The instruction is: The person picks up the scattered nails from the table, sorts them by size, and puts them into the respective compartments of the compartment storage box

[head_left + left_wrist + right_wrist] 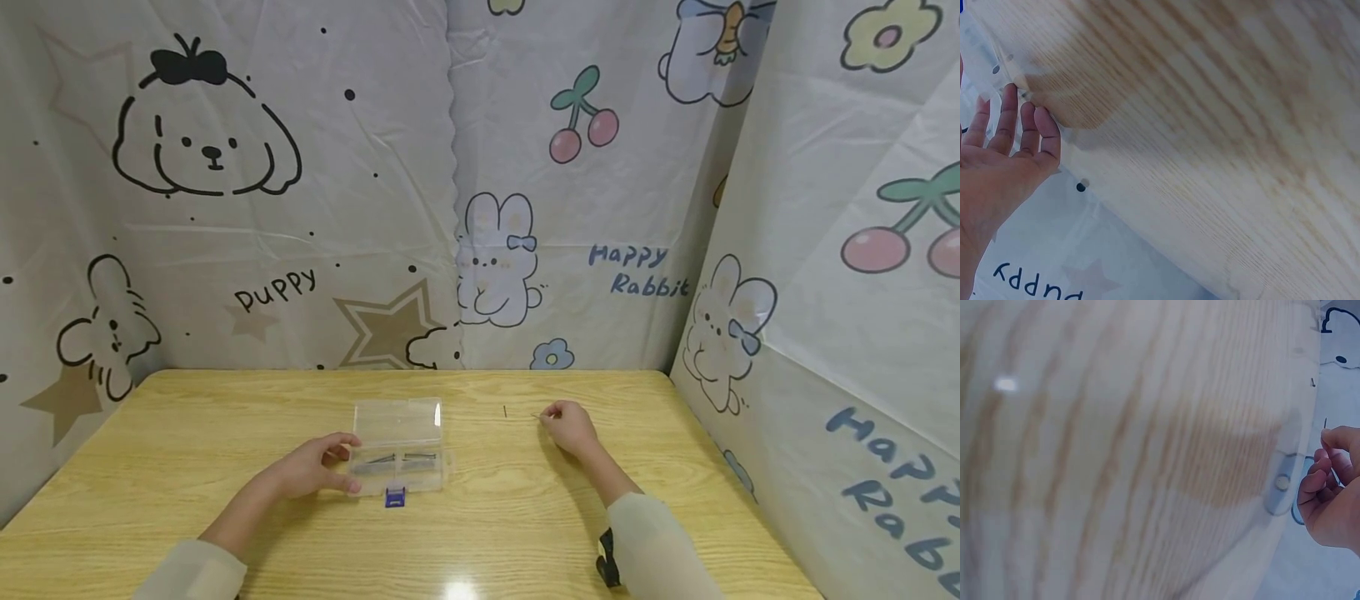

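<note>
A clear plastic box (420, 482) lies on the table with its lid (397, 419) folded back and a blue latch (395, 497) at its front. Thin dark nails (418, 457) lie in its two compartments. My left hand (318, 467) holds the box at its left side, thumb near the front corner and fingertips near the hinge. To the right of the box, my right hand (572, 427) pinches a thin nail (1325, 424) between thumb and fingertips, just above the table. Another nail (505, 411) stands or lies on the table between the box and that hand.
The wood-grain table (300, 550) ends at a printed cloth (375, 208) hanging behind it and along both sides. A black strap (608, 558) shows at the right sleeve.
</note>
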{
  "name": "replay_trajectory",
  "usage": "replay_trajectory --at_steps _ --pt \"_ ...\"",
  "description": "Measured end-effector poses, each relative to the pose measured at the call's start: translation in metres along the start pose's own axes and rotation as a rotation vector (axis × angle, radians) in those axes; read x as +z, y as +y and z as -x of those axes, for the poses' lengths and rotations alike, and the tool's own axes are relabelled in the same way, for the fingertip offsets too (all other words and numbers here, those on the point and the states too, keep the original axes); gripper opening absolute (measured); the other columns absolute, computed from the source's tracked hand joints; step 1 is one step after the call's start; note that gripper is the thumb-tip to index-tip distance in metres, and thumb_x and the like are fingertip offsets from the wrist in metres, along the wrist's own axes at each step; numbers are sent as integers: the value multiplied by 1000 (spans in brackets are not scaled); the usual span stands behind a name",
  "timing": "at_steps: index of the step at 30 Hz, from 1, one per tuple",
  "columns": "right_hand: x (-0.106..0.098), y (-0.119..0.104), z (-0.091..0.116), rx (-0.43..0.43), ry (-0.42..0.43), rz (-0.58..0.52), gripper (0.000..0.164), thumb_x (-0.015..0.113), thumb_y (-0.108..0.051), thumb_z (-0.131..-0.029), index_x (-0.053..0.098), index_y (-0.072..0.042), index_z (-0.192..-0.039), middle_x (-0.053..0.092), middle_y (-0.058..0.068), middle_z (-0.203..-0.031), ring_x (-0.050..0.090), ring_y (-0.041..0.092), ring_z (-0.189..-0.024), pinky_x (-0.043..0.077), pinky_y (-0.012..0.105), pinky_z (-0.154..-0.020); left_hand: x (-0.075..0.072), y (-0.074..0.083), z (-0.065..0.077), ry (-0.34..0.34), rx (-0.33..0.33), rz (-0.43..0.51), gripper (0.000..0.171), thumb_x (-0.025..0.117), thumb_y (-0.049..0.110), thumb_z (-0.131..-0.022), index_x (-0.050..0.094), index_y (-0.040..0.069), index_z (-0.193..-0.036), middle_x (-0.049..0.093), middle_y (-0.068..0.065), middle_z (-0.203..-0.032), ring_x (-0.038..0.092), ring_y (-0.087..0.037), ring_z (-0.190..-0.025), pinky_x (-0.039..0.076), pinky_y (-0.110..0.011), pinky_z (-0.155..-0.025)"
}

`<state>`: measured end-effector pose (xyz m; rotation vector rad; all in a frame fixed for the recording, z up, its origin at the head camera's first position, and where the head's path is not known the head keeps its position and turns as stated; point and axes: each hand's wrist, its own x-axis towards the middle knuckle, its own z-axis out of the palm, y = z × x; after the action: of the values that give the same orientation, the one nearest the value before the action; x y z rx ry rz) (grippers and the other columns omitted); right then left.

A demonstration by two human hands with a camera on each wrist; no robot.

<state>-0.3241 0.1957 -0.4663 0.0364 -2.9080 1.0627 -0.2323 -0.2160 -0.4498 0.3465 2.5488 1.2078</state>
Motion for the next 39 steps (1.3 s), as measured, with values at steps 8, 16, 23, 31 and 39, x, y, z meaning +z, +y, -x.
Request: replay_trajectory --at_steps 8,16,23,31,39 --pt "0 -9 7 -30 -5 -16 13 60 -16 -87 68 -6 -88 61 5 -80 53 16 -73 42 27 -65 0 -1 0 -2 -1 4 71 80 31 -73 47 5 -130 52 -17 -121 50 -30 -110 44 -44 -89" --pt "4 -19 13 -53 -2 -36 11 60 -14 -85 68 -7 -85 62 4 -79 52 14 -71 41 26 -64 0 -1 0 -2 7 1 70 79 30 -73 47 4 -129 52 -17 -121 50 -31 -109 44 -45 -90" --pt "8 -27 17 -69 -16 -71 10 60 -14 -85 68 -7 -84 62 4 -77 51 14 -69 41 25 -62 0 -1 0 3 2 -5 68 79 30 -74 48 5 -129 53 -17 -120 50 -31 -110 41 -48 -93" --pt "9 -36 22 -72 -25 -95 10 62 -14 -85 68 -6 -85 64 4 -80 52 13 -70 42 25 -62 0 0 1 1 3 3 70 79 30 -73 47 4 -129 52 -18 -120 50 -31 -108 43 -47 -91" --pt "10 -46 28 -117 -62 -120 11 60 -14 -86 68 -6 -87 62 3 -79 48 12 -68 40 24 -59 1 -2 0 4 -2 8 71 80 31 -73 47 5 -130 52 -17 -121 51 -32 -110 43 -48 -91"
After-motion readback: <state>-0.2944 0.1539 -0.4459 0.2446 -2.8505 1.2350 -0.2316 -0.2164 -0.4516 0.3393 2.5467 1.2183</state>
